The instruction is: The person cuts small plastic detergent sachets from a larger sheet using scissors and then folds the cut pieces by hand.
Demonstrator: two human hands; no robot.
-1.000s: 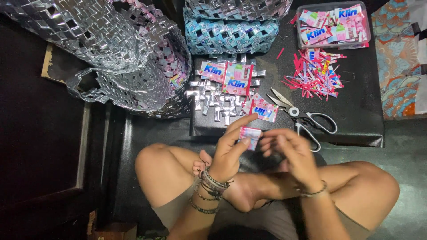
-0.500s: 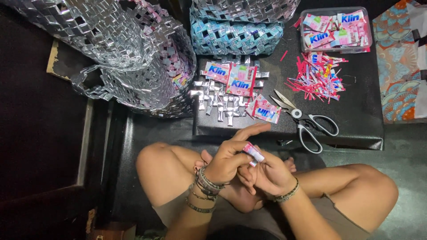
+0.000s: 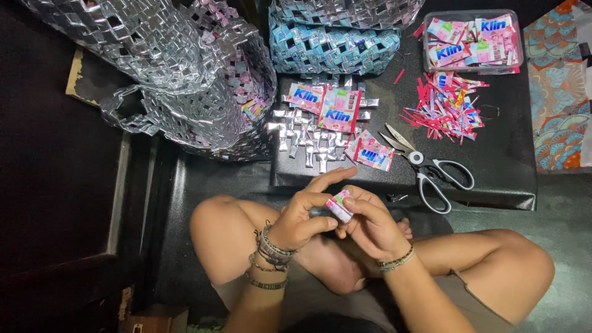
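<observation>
scissors (image 3: pixel 431 172) on black board; pink scrap strips (image 3: pixel 445 110) beside; clear tub (image 3: pixel 518 58) of sachets; woven silver bag (image 3: pixel 185 80)

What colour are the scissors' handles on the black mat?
The scissors have grey handles with black inner loops and silver blades; the head view shows them, open, right of the hands.

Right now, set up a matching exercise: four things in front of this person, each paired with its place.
1 folded wrapper strip
2 scissors
3 clear plastic tub
4 silver woven bag

a far right, holding sachets
b pinched between left hand and right hand
c far left
d beside the pink trimmings

Pairs: 1-b, 2-d, 3-a, 4-c
</observation>
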